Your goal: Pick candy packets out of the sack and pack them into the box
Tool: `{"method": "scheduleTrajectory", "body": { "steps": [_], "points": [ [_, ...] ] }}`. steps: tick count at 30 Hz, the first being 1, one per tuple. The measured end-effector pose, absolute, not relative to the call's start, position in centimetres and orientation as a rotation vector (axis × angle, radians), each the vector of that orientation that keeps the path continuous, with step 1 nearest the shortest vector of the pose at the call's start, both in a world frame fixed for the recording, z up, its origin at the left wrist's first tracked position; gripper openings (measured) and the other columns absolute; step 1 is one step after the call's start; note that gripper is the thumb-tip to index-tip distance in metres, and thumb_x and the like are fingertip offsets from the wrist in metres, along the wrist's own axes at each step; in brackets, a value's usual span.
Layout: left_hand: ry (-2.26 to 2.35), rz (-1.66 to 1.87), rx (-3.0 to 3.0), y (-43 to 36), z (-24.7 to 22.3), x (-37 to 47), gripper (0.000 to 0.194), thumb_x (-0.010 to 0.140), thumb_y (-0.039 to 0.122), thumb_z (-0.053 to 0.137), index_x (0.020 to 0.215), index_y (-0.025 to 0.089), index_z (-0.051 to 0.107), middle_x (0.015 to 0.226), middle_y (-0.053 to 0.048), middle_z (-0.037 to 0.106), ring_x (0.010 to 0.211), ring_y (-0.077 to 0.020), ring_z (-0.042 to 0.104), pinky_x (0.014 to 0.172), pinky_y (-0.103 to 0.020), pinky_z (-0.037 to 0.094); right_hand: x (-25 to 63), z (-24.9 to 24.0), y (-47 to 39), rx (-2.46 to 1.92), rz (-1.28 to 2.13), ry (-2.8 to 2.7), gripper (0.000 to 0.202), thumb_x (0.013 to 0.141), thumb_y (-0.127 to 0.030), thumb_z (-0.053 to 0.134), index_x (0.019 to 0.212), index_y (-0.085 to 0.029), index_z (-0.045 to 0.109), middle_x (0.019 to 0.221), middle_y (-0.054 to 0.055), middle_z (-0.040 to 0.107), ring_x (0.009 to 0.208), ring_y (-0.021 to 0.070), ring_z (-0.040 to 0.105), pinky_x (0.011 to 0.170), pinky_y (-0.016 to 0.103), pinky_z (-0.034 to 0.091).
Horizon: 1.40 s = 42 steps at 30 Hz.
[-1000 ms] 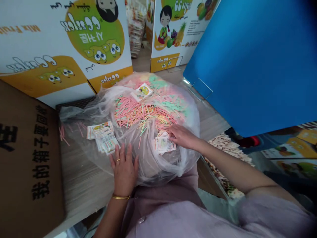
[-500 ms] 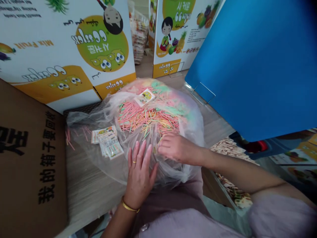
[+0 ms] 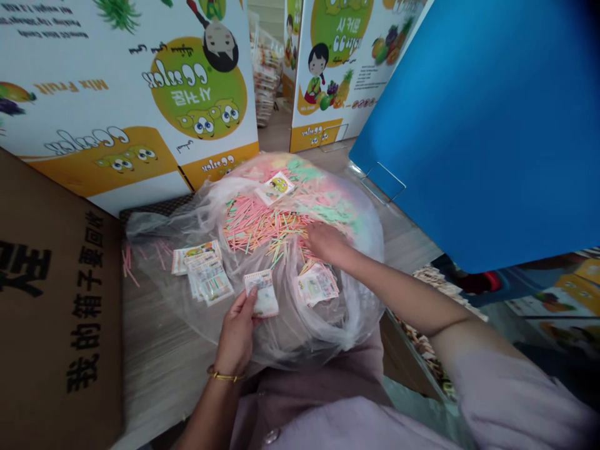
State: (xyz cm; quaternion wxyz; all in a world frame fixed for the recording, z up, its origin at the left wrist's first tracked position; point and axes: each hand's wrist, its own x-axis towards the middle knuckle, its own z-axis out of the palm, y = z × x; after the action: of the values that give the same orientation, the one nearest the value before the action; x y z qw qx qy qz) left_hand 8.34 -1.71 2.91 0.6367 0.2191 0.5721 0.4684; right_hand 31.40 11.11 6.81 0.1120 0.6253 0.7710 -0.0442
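Observation:
A large clear plastic bag [image 3: 365, 250] lies open on the table, full of thin pink, green and orange sticks [image 3: 253, 219]. My left hand [image 3: 240, 322] pinches the lower left edge of a small printed packet [image 3: 263, 294] over the front of the bag. My right hand [image 3: 327, 242] reaches into the sticks at the bag's opening; its fingertips are partly hidden among them. Another packet [image 3: 319, 284] lies just below the right wrist. Several packets [image 3: 210, 278] are stacked at the left on the plastic, and one [image 3: 277, 186] rests on top of the sticks.
Printed white and orange cartons [image 3: 131, 125] stand behind the bag. A brown cardboard box [image 3: 56, 300] is at the left, and a blue panel [image 3: 482, 137] at the right. A box of wrapped sticks [image 3: 429, 350] sits below the table's right side.
My left hand has gone from lying spread on the plastic to holding a packet. My right hand has moved up into the sticks, and a packet now shows below it.

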Motion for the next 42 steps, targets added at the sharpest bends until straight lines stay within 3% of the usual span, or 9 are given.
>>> {"method": "scheduleTrajectory", "body": {
  "steps": [4,11,18,21,24,26,29,34,42],
  "points": [
    [1.258,1.097,0.484,-1.2,2.8,9.1,0.049,0.074,0.042,0.079,0.117,0.021,0.069,0.119,-0.008,0.074,0.095,-0.0212,0.072,0.074,-0.030,0.060,28.9,6.3,13.1,1.814,-0.172,2.202,0.035,0.092,-0.003,0.043,0.116,-0.003,0.068,0.118,0.025,0.070,0.109,0.0314,0.069,0.084,0.037,0.053],
    [1.322,1.106,0.415,-2.0,2.5,8.1,0.042,0.068,0.041,0.085,0.099,0.017,0.070,0.066,0.005,0.063,0.054,-0.0109,0.058,0.046,-0.022,0.052,29.6,6.4,13.7,1.690,-0.145,2.263,0.026,0.089,-0.006,0.050,0.106,-0.004,0.071,0.113,0.026,0.072,0.109,0.0338,0.068,0.086,0.038,0.053],
    [1.242,1.244,0.379,-1.3,2.5,7.9,0.016,0.085,0.031,0.071,0.095,0.020,0.068,0.104,-0.004,0.074,0.093,-0.0179,0.071,0.080,-0.035,0.063,33.3,6.5,11.9,1.809,-0.115,2.408,0.031,0.102,-0.021,0.039,0.123,-0.006,0.055,0.110,0.022,0.070,0.100,0.0283,0.069,0.083,0.035,0.050],
    [1.266,1.236,0.380,-1.0,2.5,8.5,0.014,0.089,0.030,0.064,0.099,0.021,0.068,0.109,-0.006,0.075,0.099,-0.0193,0.071,0.084,-0.037,0.063,33.8,6.4,12.6,2.265,-0.543,2.400,0.028,0.104,-0.035,0.040,0.109,-0.014,0.057,0.089,0.013,0.072,0.082,0.0249,0.070,0.072,0.032,0.050],
    [1.246,1.218,0.356,-1.0,2.5,9.0,0.016,0.091,0.027,0.060,0.103,0.020,0.068,0.117,-0.008,0.074,0.104,-0.0200,0.071,0.086,-0.037,0.062,33.7,6.5,13.2,2.572,-1.640,2.237,0.023,0.103,-0.035,0.044,0.092,-0.019,0.055,0.075,0.003,0.069,0.065,0.0181,0.066,0.064,0.028,0.051],
    [1.226,1.215,0.332,-1.1,2.5,9.1,0.015,0.092,0.025,0.060,0.103,0.019,0.067,0.119,-0.009,0.074,0.108,-0.0207,0.070,0.090,-0.038,0.061,33.4,6.6,13.3,2.462,-2.412,1.938,0.020,0.101,-0.031,0.045,0.088,-0.019,0.054,0.072,0.002,0.070,0.060,0.0165,0.066,0.060,0.028,0.053],
    [1.238,1.208,0.307,-1.2,2.4,8.9,0.012,0.089,0.025,0.063,0.098,0.018,0.068,0.117,-0.010,0.074,0.109,-0.0214,0.069,0.094,-0.041,0.060,32.7,6.5,13.4,2.225,-2.986,1.570,0.019,0.099,-0.023,0.045,0.088,-0.016,0.059,0.078,0.007,0.074,0.065,0.0173,0.069,0.061,0.030,0.057],
    [1.197,1.182,0.344,-1.5,2.1,8.3,0.019,0.086,0.029,0.069,0.100,0.016,0.070,0.118,-0.009,0.074,0.109,-0.0213,0.069,0.100,-0.044,0.057,31.2,5.8,14.4,2.120,-3.281,1.084,0.021,0.097,-0.019,0.043,0.086,-0.016,0.060,0.077,0.005,0.072,0.065,0.0134,0.067,0.059,0.024,0.056],
    [1.196,1.182,0.349,-1.9,2.1,7.8,0.028,0.081,0.034,0.076,0.099,0.014,0.072,0.119,-0.011,0.073,0.113,-0.0238,0.067,0.102,-0.046,0.056,29.6,7.0,16.2,2.026,-3.148,1.123,0.014,0.097,-0.017,0.046,0.086,-0.018,0.055,0.061,-0.004,0.055,0.051,0.0108,0.052,0.055,0.022,0.050]
  ]
}}
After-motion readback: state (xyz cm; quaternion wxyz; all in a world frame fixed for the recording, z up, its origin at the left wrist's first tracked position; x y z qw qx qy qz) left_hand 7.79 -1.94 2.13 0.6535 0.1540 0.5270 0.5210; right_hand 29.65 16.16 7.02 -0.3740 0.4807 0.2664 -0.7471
